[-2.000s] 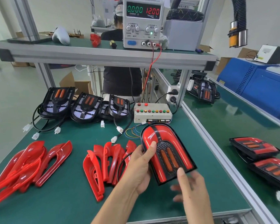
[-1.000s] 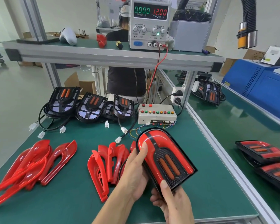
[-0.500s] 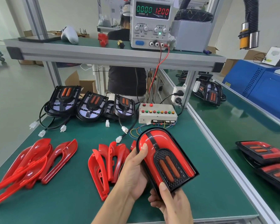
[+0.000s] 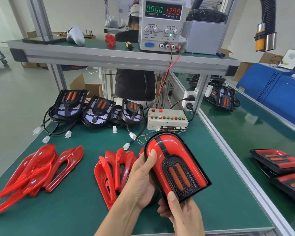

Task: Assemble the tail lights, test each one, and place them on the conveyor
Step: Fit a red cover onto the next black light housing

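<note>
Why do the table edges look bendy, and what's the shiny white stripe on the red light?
Head view: the wide-angle lens curves the shelf rail; the stripe on the tail light is glare from overhead lighting; the red covers at left look blurred.

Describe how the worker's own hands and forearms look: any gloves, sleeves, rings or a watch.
Both the left hand and the right hand are bare, without gloves. No rings, watch or wristband show. The forearms are uncovered as far as the frame reaches; no sleeve appears. Nails are short and unpainted.

Single head-worn view, wide-angle, looking forward and down over green table [image 4: 78,206]. Hands [image 4: 143,181] close at 6 o'clock, power supply [image 4: 162,23] far at 12, conveyor [image 4: 255,133] at 3.
</note>
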Motion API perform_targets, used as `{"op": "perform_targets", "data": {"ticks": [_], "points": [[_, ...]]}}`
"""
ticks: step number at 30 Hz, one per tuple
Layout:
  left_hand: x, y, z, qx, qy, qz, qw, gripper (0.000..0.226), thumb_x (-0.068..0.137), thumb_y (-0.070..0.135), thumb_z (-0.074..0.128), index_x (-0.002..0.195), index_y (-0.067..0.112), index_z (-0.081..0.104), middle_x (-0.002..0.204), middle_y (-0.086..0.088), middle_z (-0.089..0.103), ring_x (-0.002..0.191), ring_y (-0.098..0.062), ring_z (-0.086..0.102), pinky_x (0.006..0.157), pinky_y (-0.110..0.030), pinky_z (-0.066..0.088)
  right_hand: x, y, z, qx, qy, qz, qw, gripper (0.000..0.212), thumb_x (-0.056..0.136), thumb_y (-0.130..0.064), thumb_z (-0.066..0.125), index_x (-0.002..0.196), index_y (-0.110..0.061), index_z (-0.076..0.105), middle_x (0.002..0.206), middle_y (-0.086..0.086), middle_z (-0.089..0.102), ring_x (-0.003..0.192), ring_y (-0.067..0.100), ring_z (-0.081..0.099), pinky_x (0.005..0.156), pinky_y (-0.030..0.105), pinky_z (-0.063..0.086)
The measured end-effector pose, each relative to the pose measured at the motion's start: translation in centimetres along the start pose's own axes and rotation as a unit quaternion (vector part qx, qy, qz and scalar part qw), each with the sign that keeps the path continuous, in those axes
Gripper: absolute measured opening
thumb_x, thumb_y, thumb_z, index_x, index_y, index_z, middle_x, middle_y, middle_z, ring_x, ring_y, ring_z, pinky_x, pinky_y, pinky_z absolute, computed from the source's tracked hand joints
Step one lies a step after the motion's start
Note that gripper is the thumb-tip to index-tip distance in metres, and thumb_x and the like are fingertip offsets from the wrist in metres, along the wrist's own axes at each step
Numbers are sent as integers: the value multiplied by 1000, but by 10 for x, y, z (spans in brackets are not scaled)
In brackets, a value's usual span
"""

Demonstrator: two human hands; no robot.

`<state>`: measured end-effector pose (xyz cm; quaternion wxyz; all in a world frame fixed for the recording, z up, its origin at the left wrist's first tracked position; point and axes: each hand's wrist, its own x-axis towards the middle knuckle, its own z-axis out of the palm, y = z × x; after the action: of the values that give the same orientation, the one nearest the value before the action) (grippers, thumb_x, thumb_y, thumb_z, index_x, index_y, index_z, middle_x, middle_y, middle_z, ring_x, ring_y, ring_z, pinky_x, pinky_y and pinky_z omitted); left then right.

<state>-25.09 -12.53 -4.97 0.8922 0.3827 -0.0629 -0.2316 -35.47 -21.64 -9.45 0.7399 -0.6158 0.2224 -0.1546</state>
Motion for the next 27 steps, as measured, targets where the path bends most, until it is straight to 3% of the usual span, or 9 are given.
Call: {"op": "perform_targets", "data": {"ticks": [4,11,14,17,19,21,24,27], "points": [[-1,-2,-1,-14,4,4,1000,29,95,30,63,114,11,75,120,-20,72,106,-30,72,81,-40,60,2,5,0,-17,3,-9,1000,49,67,-38,75,102,-4,65,72,22,73,62,34,71,61,41,56],[-2,-1,1,-18,-11,10,1000,32,99,32,61,120,10,71,125,-21,69,112,-31,70,85,-40,59,3,7,-2,-17,18,-17,1000,48,69,-35,74,102,-2,64,71,22,73,60,34,71,59,39,56],[-1,0,0,-11,-31,-11,999,45,101,38,57,132,7,63,134,-22,64,123,-34,63,94,-45,57,4,7,-3,-16,18,-25,999,48,69,-35,74,102,-3,65,71,23,73,59,33,70,60,42,54],[-4,1,-4,33,-97,-34,994,54,103,44,54,143,8,51,140,-23,59,129,-39,57,105,-53,49,6,8,-4,-15,24,-29,999,50,69,-41,77,104,-8,66,72,22,74,61,35,71,62,43,55],[-6,1,-9,71,-142,-35,987,49,102,29,60,142,5,46,130,-27,62,107,-40,67,87,-48,57,6,7,-5,-12,27,-31,999,57,74,-55,81,106,-11,66,73,21,74,62,36,72,64,43,55],[-10,-1,-12,98,-165,-35,981,44,101,17,63,137,0,45,108,-27,64,76,-30,68,63,-33,55,7,6,-5,-22,27,-33,999,71,63,-67,82,106,-13,66,73,20,74,62,36,72,63,43,55],[-13,-5,-12,119,-138,-20,983,40,99,16,63,130,-5,49,98,-27,64,64,-22,66,56,-25,52,6,6,-4,-33,26,-20,999,94,40,-86,79,101,-15,67,73,20,74,63,37,72,64,44,56],[-14,-6,-8,116,-134,-11,984,39,98,16,64,129,-5,52,100,-28,65,65,-22,68,57,-24,53,5,6,-5,-30,36,-18,999,97,37,-88,79,99,-13,68,72,21,73,63,37,71,66,46,56]]}}
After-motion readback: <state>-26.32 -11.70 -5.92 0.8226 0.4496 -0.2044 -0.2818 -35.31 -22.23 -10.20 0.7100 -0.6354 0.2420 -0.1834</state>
